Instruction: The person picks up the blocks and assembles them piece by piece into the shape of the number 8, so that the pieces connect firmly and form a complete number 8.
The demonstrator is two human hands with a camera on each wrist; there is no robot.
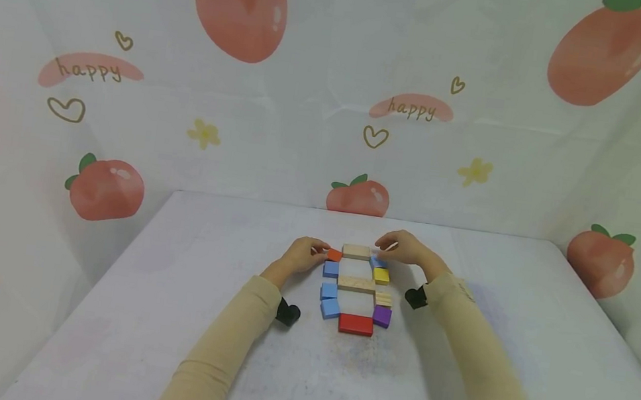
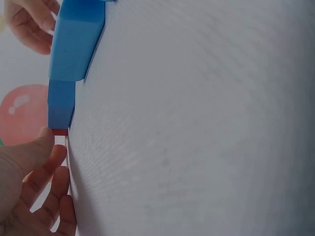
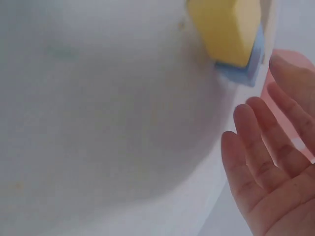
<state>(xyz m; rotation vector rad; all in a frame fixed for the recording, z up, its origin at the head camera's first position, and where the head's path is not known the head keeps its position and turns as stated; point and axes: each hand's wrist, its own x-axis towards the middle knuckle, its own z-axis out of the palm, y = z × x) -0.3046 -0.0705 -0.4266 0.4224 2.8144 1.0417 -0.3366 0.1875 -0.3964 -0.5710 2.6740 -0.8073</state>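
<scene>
In the head view, wooden blocks form a closed outline with a bar across its middle. My left hand (image 1: 304, 255) is at the far left corner, its thumb and finger pinching a small orange-red block (image 1: 334, 255). The left wrist view shows the thumb (image 2: 42, 142) against that block's red edge, mostly hidden behind the blue blocks (image 2: 76, 44). My right hand (image 1: 401, 247) hovers over the far right corner with its fingers loosely bent and holding nothing. Just under it lie a blue block (image 1: 375, 261) and a yellow block (image 1: 381, 276).
A plain wooden block (image 1: 356, 252) tops the outline, and another (image 1: 356, 284) crosses it. Blue blocks (image 1: 329, 292) line the left side. A ridged wooden block (image 1: 383, 299) and a purple block (image 1: 381, 316) stand right; a red block (image 1: 356, 324) lies nearest. A printed cloth (image 1: 310, 92) hangs behind.
</scene>
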